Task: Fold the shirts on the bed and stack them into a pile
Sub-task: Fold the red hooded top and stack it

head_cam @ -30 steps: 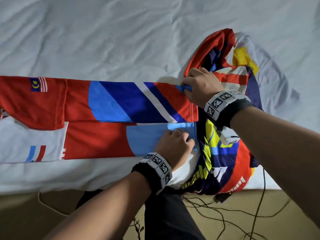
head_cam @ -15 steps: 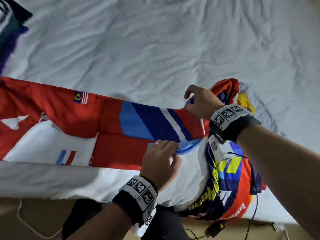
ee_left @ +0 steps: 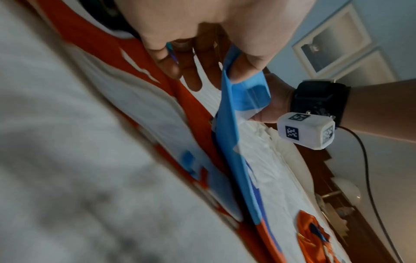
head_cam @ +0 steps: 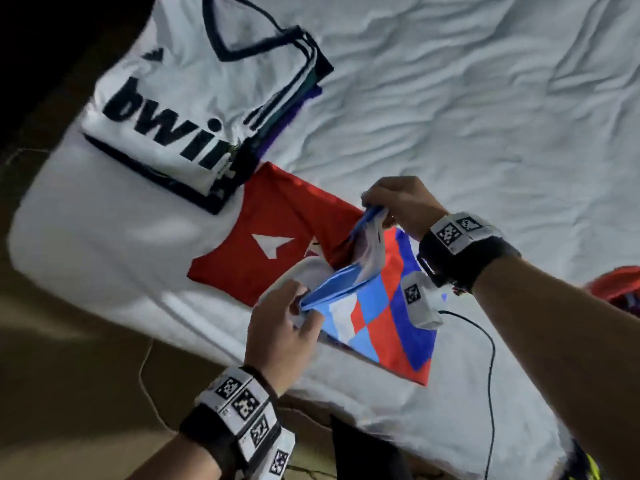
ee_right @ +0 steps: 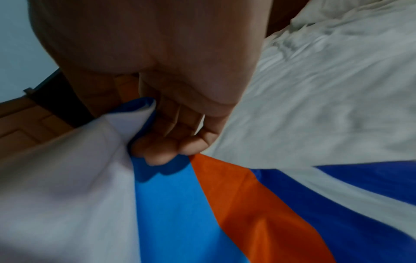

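A red, white and blue shirt (head_cam: 263,251) lies on the bed near its front edge, its hem end lifted and doubled back over the body. My left hand (head_cam: 294,313) pinches the near corner of the blue hem (ee_left: 238,92). My right hand (head_cam: 384,209) pinches the far corner (ee_right: 139,113). The raised half (head_cam: 391,317) hangs between both hands above the red chest part. A folded pile with a white "bwin" shirt (head_cam: 194,109) on top sits at the back left, touching the red shirt's end.
White rumpled bed sheet (head_cam: 467,116) spreads to the right and back. Another crumpled red shirt (head_cam: 620,285) shows at the right edge. A black cable (head_cam: 485,358) hangs from my right wrist over the bed's front edge. Brown floor lies below.
Both hands have lifted the hem end and carried it leftward over the shirt's body, folding it in half. The view swung left, bringing the folded pile into sight.
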Tool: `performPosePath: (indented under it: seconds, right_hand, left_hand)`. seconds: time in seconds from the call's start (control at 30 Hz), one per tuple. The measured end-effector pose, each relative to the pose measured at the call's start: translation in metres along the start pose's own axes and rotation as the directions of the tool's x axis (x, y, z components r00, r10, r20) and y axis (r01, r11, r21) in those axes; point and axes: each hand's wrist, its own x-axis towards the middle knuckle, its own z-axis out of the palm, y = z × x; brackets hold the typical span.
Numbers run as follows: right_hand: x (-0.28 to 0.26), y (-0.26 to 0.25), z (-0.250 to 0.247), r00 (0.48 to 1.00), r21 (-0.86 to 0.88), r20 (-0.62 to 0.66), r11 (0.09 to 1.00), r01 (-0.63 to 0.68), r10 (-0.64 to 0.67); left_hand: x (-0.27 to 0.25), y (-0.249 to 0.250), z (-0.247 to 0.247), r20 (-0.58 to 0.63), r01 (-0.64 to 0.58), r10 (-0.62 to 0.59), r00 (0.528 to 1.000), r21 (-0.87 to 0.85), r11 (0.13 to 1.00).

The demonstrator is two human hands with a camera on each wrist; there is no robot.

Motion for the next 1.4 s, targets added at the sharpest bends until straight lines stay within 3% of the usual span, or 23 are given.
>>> performPosePath:
  seconds: [0.13, 0.33, 0.47, 0.53, 0.6, 0.7, 0.8, 0.87, 0.97, 1.03, 1.2, 1.27, 1.3, 1.4]
  right_hand:
    - [0.041, -0.032, 0.069, 0.998, 0.076, 0.010, 0.995, -0.060, 0.059]
    - [0.074, -0.053, 0.128, 0.987, 0.077, -0.004, 0.984, -0.161, 0.162]
    - [0.076, -0.051, 0.138, 0.993, 0.155, -0.010, 0.981, -0.115, 0.118]
    - [0.071, -0.043, 0.129, 0.995, 0.173, -0.088, 0.984, -0.032, 0.048]
    - [0.059, -0.027, 0.113, 0.979, 0.096, -0.201, 0.994, 0.060, -0.040]
    - [0.028, 0.009, 0.086, 0.916, -0.159, -0.355, 0.977, 0.139, -0.188]
    - [-0.010, 0.064, 0.068, 0.842, -0.524, -0.377, 0.839, 0.148, -0.385]
    - [-0.035, 0.096, 0.061, 0.848, -0.692, -0.326, 0.717, 0.087, -0.418]
    - [-0.057, 0.122, 0.057, 0.927, -0.807, -0.239, 0.590, -0.025, -0.288]
    - [-0.062, 0.135, 0.052, 0.963, -0.843, -0.199, 0.533, -0.073, -0.183]
    - [-0.069, 0.161, 0.037, 0.969, -0.837, -0.236, 0.521, -0.166, -0.069]
    - [-0.078, 0.159, 0.040, 0.968, -0.825, -0.228, 0.549, -0.137, -0.101]
    - [-0.083, 0.156, 0.045, 0.968, -0.830, -0.202, 0.551, -0.090, -0.146]
    - [-0.101, 0.160, 0.061, 0.966, -0.869, -0.035, 0.486, 0.098, -0.257]
  left_hand:
    - [0.021, -0.052, -0.042, -0.023, 0.154, -0.154, 0.988, 0.015, 0.988]
    - [0.041, -0.093, -0.075, -0.034, 0.098, -0.092, 0.995, 0.269, 0.958]
    - [0.047, -0.109, -0.080, -0.065, 0.212, -0.203, 0.977, 0.408, 0.888]
    - [0.052, -0.109, -0.085, -0.080, 0.250, -0.239, 0.968, 0.409, 0.878]
    - [0.060, -0.097, -0.089, -0.084, 0.185, -0.165, 0.983, 0.419, 0.889]
    - [0.083, -0.073, -0.077, 0.076, -0.134, 0.113, 0.991, 0.414, 0.900]
    - [0.120, -0.057, -0.048, 0.347, -0.385, 0.237, 0.907, 0.460, 0.800]
    - [0.139, -0.051, -0.025, 0.475, -0.475, 0.220, 0.852, 0.526, 0.706]
    - [0.152, -0.058, 0.000, 0.583, -0.511, 0.094, 0.807, 0.610, 0.605]
    - [0.157, -0.074, 0.004, 0.589, -0.499, 0.022, 0.808, 0.663, 0.558]
    - [0.166, -0.090, -0.009, 0.537, -0.454, -0.050, 0.842, 0.756, 0.471]
    - [0.156, -0.080, -0.009, 0.522, -0.466, 0.030, 0.852, 0.733, 0.496]
    - [0.147, -0.078, -0.010, 0.556, -0.521, 0.088, 0.827, 0.697, 0.492]
    - [0.116, -0.084, -0.019, 0.752, -0.738, 0.160, 0.640, 0.543, 0.401]
